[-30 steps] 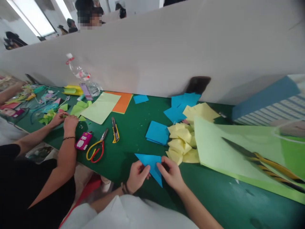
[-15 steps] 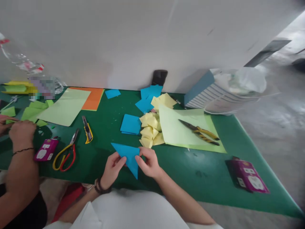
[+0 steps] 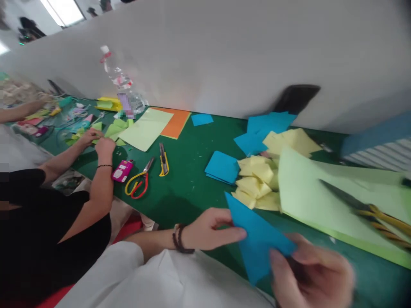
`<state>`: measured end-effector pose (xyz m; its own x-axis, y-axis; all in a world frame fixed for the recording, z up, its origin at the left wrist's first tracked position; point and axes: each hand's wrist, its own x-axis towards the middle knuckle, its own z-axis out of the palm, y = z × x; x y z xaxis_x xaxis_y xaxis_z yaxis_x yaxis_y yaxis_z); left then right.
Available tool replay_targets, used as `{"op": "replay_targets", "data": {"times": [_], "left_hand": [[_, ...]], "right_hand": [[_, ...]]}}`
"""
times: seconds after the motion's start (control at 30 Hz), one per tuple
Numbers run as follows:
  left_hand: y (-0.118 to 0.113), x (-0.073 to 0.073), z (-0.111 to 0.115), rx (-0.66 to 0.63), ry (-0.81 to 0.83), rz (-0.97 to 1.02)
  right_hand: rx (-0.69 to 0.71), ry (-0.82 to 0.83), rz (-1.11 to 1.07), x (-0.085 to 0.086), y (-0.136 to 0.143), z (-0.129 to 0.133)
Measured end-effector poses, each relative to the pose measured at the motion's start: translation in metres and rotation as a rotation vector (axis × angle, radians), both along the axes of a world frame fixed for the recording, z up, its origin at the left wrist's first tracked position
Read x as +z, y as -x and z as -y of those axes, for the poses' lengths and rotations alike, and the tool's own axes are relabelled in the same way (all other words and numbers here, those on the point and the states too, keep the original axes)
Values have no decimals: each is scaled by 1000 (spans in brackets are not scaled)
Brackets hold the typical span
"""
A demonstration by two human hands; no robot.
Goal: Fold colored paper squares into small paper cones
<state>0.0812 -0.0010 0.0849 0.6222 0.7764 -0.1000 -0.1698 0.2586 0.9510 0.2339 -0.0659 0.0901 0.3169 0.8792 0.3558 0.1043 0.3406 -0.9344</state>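
L hand (image 3: 212, 231) has its fingers pinched, thumb on top, on the L edge of a folded blue paper triangle (image 3: 253, 237), & R hand (image 3: 316, 269), a bit blurry, pinches its R side btwn thumb & fingers. Triangle's at the near side of the green tabletop (image 3: 183, 192), tilted; can't tell if it touches. Just beyond: stacked blue sheets (image 3: 221, 167) w/ yellow folded papers (image 3: 255, 184) to their R, red-&-yellow scissors (image 3: 138, 184) & a cutter (image 3: 164, 162) farther L.
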Motion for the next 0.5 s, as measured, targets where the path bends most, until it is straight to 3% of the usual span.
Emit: {"op": "replay_targets", "data": {"times": [0.17, 0.37, 0.5], "left_hand": [[14, -1, 6, 147, 11, -193], [27, -20, 5, 233, 34, -232], [22, -22, 8, 292, -50, -234]], "right_hand": [[-10, -2, 60, -5, 15, -11], [-33, -33, 147, -8, 21, -22], [-34, -37, 125, -11, 18, -16]]}}
